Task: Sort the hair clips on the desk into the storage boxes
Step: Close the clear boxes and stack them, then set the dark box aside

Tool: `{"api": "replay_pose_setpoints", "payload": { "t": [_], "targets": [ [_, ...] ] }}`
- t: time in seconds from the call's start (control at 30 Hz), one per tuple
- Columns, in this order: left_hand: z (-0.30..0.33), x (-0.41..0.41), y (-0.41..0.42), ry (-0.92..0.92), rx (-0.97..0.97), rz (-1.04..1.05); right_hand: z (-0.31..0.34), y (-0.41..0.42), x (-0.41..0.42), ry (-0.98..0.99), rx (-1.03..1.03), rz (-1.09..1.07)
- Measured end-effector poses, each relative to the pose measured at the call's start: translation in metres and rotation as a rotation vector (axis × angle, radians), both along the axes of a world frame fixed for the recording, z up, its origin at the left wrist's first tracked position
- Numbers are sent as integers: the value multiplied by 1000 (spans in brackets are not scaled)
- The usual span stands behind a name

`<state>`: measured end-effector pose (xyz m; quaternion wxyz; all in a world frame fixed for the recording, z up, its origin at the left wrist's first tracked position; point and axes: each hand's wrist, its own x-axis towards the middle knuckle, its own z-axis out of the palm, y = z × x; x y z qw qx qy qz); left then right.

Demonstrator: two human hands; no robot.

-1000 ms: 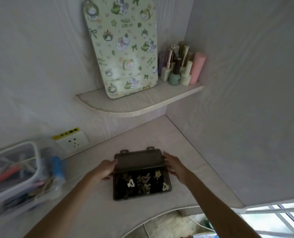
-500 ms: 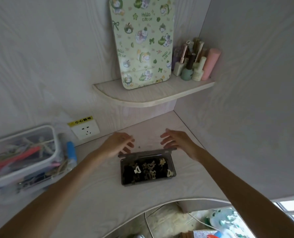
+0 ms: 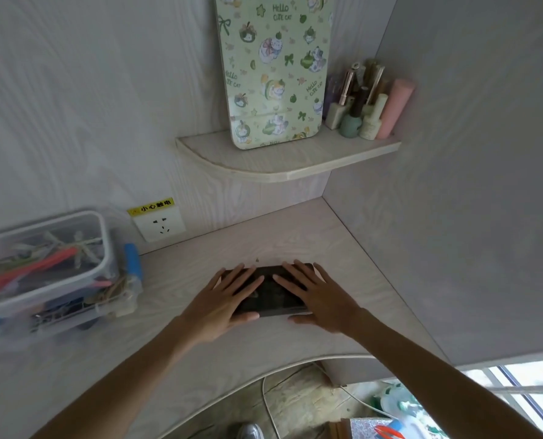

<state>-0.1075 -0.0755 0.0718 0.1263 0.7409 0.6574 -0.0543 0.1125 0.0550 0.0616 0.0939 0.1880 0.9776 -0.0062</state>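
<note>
step: pressing dark storage box [image 3: 268, 291] lid closed on counter [image 3: 295, 242] | grip: left hand [image 3: 222, 304], right hand [image 3: 319, 297] flat, released, grasping nothing | next: probably latch front edge under thumbs

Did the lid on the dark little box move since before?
Yes. The lid swung down shut over the clips, while the dark box stayed before the wall socket. Both hands lie flat on it.

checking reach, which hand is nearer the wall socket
Left. The left hand lies flat on the dark box, on the side toward the wall socket; the right hand presses the box's far side.
</note>
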Motion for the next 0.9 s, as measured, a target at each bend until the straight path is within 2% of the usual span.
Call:
{"api": "replay_pose_setpoints", "payload": {
  "t": [0.2, 0.3, 0.4, 0.47, 0.53, 0.63, 0.7, 0.73, 0.8, 0.9],
  "targets": [
    [-9, -13, 16, 131, -26, 48, -10, 10, -15, 88, -15, -76],
    [-8, -12, 15, 75, 33, -18, -11, 11, -16, 57, -49, -72],
    [0, -5, 16, 33, -79, 97, 0, 7, -21, 71, -137, -137],
    [2, 4, 14, -151, -166, 320, 3, -1, -22, 174, -305, -366],
    [11, 7, 11, -479, -235, 656, 5, -5, -23, 332, -461, -679],
    [32, 3, 8, -873, -291, 1081, 14, 4, -26, 225, -757, -1061],
    [42, -2, 4, -1002, -309, 1162, 24, 6, -32, 188, -965, -1166],
    [46, -3, 1, -1054, -308, 1181, 28, 6, -36, 190, -993, -1176],
    [54, -7, -2, -1096, -291, 1190, 33, 5, -40, 218, -965, -1166],
    [75, -19, -12, -1015, -177, 1171, 52, 4, -46, 325, -910, -1120]
  ]
}}
